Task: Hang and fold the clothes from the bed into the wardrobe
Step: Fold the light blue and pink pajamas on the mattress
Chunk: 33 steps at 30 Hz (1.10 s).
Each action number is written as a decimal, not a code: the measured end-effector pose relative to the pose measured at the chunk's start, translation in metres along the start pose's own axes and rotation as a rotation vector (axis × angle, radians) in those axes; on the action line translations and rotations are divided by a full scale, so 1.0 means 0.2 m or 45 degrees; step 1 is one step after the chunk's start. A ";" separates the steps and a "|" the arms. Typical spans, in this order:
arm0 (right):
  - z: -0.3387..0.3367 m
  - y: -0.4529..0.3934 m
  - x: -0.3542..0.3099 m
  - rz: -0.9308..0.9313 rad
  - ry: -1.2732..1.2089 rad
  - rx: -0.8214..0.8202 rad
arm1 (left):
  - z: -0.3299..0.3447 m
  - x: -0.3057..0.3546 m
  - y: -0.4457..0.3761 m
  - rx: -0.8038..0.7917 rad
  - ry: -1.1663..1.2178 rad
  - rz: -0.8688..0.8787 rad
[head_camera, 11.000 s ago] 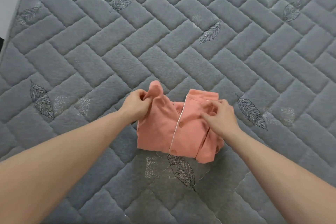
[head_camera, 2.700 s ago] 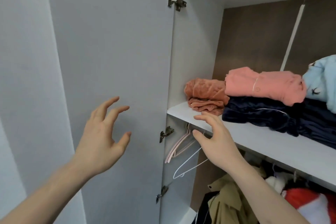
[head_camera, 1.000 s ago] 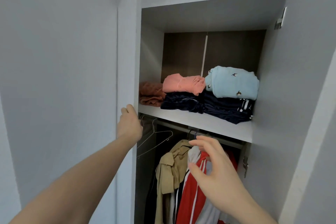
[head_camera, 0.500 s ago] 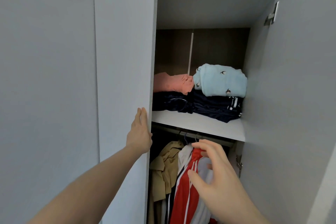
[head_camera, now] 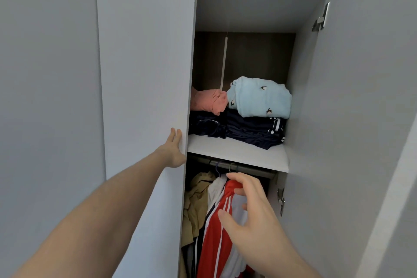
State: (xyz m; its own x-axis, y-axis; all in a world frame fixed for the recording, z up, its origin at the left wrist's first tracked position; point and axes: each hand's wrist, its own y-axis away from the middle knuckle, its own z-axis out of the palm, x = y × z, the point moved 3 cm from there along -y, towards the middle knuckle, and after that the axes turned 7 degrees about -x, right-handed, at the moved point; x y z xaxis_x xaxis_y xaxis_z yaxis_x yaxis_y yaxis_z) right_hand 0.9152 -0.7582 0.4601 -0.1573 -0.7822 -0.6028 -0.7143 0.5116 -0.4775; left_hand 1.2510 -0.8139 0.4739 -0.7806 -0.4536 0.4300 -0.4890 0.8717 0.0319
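While left hand presses flat on upright door, fingers up, right hand hangs spread, w/ nothing held, by red jacket.

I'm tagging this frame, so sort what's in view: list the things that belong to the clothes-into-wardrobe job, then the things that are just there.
Job:
- left door, left hand flat on its edge
- pink folded garment on the shelf
- right hand, open before the red jacket

Just there:
- light blue folded garment
- navy clothes
- tan coat
- rail
- right door
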 end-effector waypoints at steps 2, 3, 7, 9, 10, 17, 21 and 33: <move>0.01 0.00 0.00 -0.002 -0.020 -0.018 | -0.04 -0.01 0.02 -0.040 -0.022 -0.006; 0.02 0.00 -0.01 -0.011 -0.033 -0.026 | -0.04 -0.01 0.04 -0.062 -0.029 0.000; 0.02 0.03 -0.02 -0.065 -0.110 -0.046 | 0.03 0.02 0.25 -0.023 0.003 0.087; 0.00 0.06 -0.05 -0.130 -0.138 -0.049 | 0.07 0.05 0.41 0.044 0.021 0.149; -0.02 0.08 -0.08 -0.184 -0.148 -0.046 | 0.09 0.06 0.49 0.080 0.018 0.179; -0.40 0.35 -0.28 -0.668 -0.133 0.101 | 0.06 0.17 1.17 0.274 -0.026 0.252; -0.63 0.51 -0.26 -0.896 -0.056 0.584 | 0.03 0.28 1.53 0.365 -0.009 0.285; -0.45 0.36 -0.03 -0.484 -0.309 0.594 | 0.05 0.45 1.96 0.484 -0.079 0.297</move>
State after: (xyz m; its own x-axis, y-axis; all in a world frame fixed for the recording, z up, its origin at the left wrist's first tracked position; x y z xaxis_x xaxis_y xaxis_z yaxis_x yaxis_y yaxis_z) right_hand 0.8028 -0.7493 0.4873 0.2459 -0.8645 -0.4383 -0.3099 0.3584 -0.8807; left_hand 0.9853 -0.5153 0.5154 -0.9031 -0.2733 0.3312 -0.3963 0.8273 -0.3981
